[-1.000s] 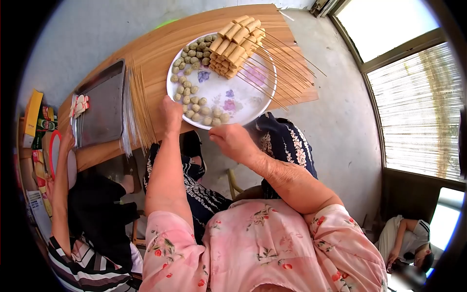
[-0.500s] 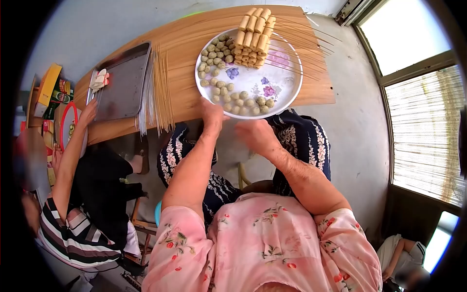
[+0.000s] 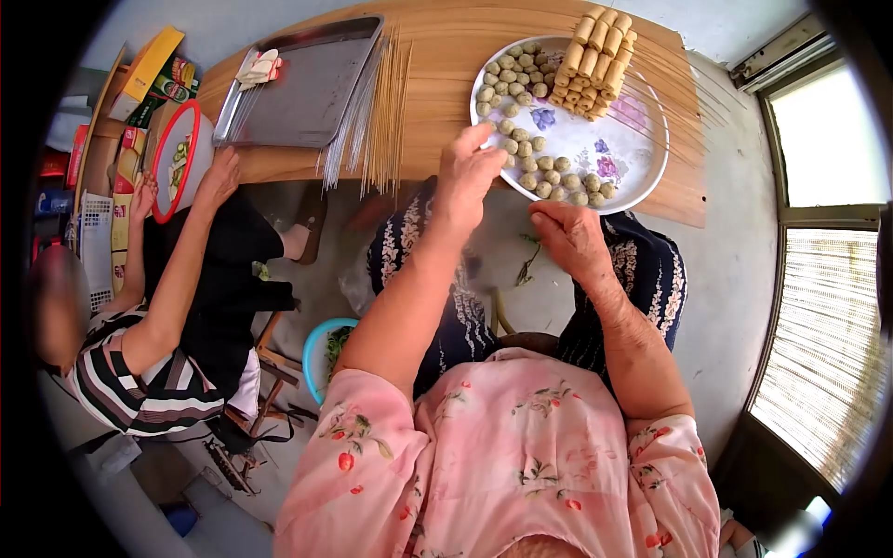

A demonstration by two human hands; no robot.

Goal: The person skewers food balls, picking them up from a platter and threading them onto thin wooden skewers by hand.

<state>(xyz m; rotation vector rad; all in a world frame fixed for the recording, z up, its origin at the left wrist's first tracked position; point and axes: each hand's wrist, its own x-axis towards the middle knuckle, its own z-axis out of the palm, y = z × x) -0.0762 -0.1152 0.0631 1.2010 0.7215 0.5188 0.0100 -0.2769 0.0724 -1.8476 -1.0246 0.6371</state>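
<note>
A round white plate with purple and blue flowers lies near the table's front edge. Grey-green balls line its left and front parts. A stack of short tan rolls on skewers rests at the plate's back. My left hand is at the plate's left rim, thumb and fingers apart, close to the balls. Just below the front rim is my right hand, fingers curled and thumb pressed in. Whatever it may hold is hidden.
Thin skewers lie beside a metal tray holding white skewered pieces. A co-worker sits at the left, near a red-rimmed basket. A blue basin with greens stands on the floor.
The view has swung left, so the table and plate appear farther right. My left hand has risen along the plate's left rim. My right hand, blurred before, is now curled below the front rim.
</note>
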